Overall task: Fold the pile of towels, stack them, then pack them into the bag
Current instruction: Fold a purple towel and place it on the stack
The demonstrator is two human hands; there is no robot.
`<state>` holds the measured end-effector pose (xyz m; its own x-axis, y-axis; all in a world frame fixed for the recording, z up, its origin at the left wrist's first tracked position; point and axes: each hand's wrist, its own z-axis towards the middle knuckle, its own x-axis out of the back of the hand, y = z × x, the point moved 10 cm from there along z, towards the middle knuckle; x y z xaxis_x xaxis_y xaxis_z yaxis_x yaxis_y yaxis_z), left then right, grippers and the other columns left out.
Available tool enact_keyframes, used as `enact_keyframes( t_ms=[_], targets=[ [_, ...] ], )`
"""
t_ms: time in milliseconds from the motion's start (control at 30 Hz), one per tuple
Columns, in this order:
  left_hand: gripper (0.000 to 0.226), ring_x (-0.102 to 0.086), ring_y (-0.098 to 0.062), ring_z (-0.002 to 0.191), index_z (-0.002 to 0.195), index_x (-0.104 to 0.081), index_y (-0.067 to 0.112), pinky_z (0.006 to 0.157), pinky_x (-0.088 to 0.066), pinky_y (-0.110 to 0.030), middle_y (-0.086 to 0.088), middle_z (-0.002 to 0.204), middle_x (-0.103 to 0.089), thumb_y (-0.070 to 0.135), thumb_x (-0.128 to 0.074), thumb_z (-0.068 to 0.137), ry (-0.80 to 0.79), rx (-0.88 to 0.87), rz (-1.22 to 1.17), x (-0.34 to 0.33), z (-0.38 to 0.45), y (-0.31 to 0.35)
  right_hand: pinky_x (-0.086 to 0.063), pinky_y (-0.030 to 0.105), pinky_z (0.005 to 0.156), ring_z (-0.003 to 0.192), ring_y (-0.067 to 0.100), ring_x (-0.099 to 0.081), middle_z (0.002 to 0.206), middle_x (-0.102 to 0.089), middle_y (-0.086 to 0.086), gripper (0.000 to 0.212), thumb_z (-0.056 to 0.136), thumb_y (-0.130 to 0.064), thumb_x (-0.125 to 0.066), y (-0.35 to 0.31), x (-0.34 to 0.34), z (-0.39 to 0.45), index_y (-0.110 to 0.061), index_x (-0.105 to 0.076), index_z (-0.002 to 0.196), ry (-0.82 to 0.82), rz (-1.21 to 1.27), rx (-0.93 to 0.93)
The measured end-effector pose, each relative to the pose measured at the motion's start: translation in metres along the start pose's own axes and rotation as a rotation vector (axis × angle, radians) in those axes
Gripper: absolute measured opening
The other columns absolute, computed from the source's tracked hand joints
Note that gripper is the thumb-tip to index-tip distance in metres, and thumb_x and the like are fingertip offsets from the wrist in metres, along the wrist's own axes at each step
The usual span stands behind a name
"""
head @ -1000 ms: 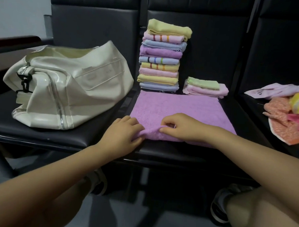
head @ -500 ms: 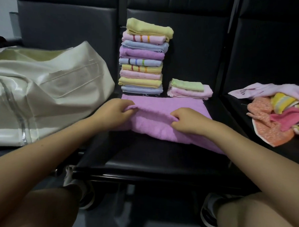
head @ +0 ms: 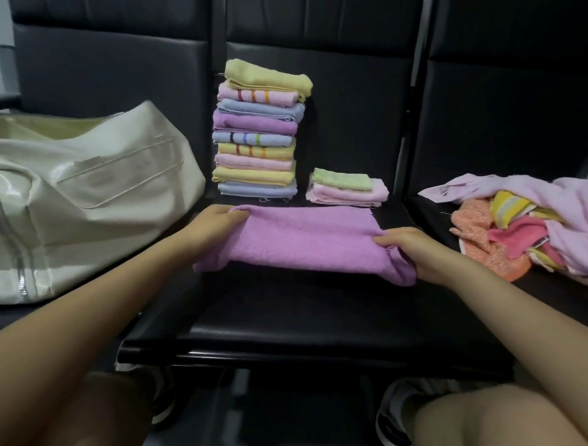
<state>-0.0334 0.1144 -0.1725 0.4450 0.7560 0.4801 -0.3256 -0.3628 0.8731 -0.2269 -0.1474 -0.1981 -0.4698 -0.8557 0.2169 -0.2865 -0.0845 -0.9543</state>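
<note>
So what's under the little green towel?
The green towel lies on a folded pink towel, which sits on the black seat. The fold hides whether that is one pink towel or two.

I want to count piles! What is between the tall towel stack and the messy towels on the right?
The short stack: a green towel on pink ones, beside the tall stack, left of the unfolded pile, in the head view.

The purple towel (head: 305,240) I'm folding lies doubled over on the black seat, its ends pinched in my fingers. Behind it stand a tall stack of folded towels (head: 259,130) and a short stack (head: 348,188); the unfolded pile (head: 535,226) lies to my right, the cream bag (head: 81,193) to my left.
</note>
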Motion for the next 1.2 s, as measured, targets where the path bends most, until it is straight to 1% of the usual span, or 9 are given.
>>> enact_keyframes(
  t_ms=[133,233,300,433,633,733,833,1067,1200],
  targets=[
    [0.029,-0.058,-0.013,0.078,0.077,-0.068,0.018,0.077,-0.046,-0.032,0.001,0.081,-0.067,0.029,-0.051,0.097,0.002,-0.054,0.150,-0.002,-0.012,0.017,-0.037,0.024,0.060,0.063,0.012,-0.048,0.065,-0.052,0.008,0.018,0.089,-0.007,-0.060,0.000,0.010,-0.011,-0.006,-0.059,0.071,-0.057,-0.253,0.028],
    [0.035,-0.058,-0.023,0.074,0.076,-0.062,0.007,0.071,-0.046,-0.039,-0.007,0.074,-0.064,0.034,-0.050,0.095,0.036,-0.164,0.511,0.006,-0.011,0.022,-0.034,0.025,0.056,0.060,0.012,-0.043,0.064,-0.047,0.003,0.022,0.087,-0.010,-0.059,-0.011,0.023,-0.006,-0.010,-0.055,0.065,0.045,-0.595,0.109],
    [0.029,-0.059,-0.025,0.077,0.081,-0.066,0.007,0.068,-0.045,-0.036,-0.006,0.075,-0.065,0.030,-0.053,0.094,0.045,-0.141,0.521,0.013,-0.002,0.015,-0.033,0.030,0.060,0.065,0.015,-0.045,0.069,-0.051,0.006,0.016,0.085,-0.010,-0.057,-0.020,0.030,0.006,-0.001,-0.059,0.072,0.124,-0.687,0.143],
    [0.023,-0.057,-0.023,0.079,0.092,-0.070,0.010,0.066,-0.041,-0.033,-0.006,0.085,-0.067,0.025,-0.053,0.095,0.163,-0.109,0.490,0.027,0.021,0.002,-0.034,0.032,0.062,0.069,0.019,-0.047,0.073,-0.054,0.015,0.026,0.086,-0.014,-0.057,-0.045,0.039,0.038,0.011,-0.064,0.088,0.294,-0.570,0.226],
    [0.017,-0.058,-0.027,0.090,0.102,-0.068,0.014,0.071,-0.038,-0.031,-0.005,0.095,-0.067,0.022,-0.055,0.094,0.373,-0.154,0.489,0.037,0.065,-0.004,-0.045,0.036,0.070,0.087,0.032,-0.060,0.087,-0.065,0.013,0.018,0.089,-0.019,-0.054,-0.046,0.051,0.078,-0.005,-0.064,0.086,0.562,-0.610,0.219],
    [0.025,-0.057,-0.032,0.103,0.109,-0.068,0.016,0.081,-0.046,-0.039,-0.010,0.109,-0.066,0.019,-0.049,0.095,0.283,-0.143,0.712,0.014,0.078,-0.027,-0.044,0.040,0.091,0.114,0.033,-0.051,0.123,-0.055,0.015,0.032,0.092,-0.026,-0.050,-0.011,0.034,0.091,-0.011,-0.058,0.119,0.518,-0.948,0.109],
    [0.029,-0.050,-0.033,0.104,0.115,-0.066,0.015,0.082,-0.046,-0.044,-0.013,0.109,-0.059,0.020,-0.043,0.098,0.244,-0.154,0.847,0.001,0.081,-0.033,-0.040,0.042,0.096,0.123,0.032,-0.043,0.133,-0.047,0.015,0.044,0.095,-0.030,-0.049,-0.007,0.031,0.090,-0.010,-0.048,0.134,0.535,-0.993,0.136],
    [0.038,-0.046,-0.036,0.119,0.126,-0.059,0.010,0.094,-0.040,-0.047,-0.016,0.126,-0.055,0.024,-0.053,0.092,0.347,-0.248,0.821,-0.005,0.054,-0.007,-0.041,0.042,0.095,0.123,0.035,-0.045,0.134,-0.048,0.016,0.069,0.088,-0.062,-0.050,0.006,0.040,0.066,-0.006,-0.055,0.127,0.524,-1.000,-0.048],
    [0.057,-0.041,-0.026,0.131,0.132,-0.056,0.012,0.109,-0.033,-0.039,-0.009,0.140,-0.051,0.043,-0.031,0.092,0.108,-0.335,0.655,-0.060,0.029,0.023,-0.047,0.032,0.074,0.096,0.026,-0.061,0.105,-0.063,0.007,0.055,0.083,-0.058,-0.059,0.012,0.036,0.049,-0.009,-0.061,0.109,0.416,-0.843,-0.154]
  ],
)
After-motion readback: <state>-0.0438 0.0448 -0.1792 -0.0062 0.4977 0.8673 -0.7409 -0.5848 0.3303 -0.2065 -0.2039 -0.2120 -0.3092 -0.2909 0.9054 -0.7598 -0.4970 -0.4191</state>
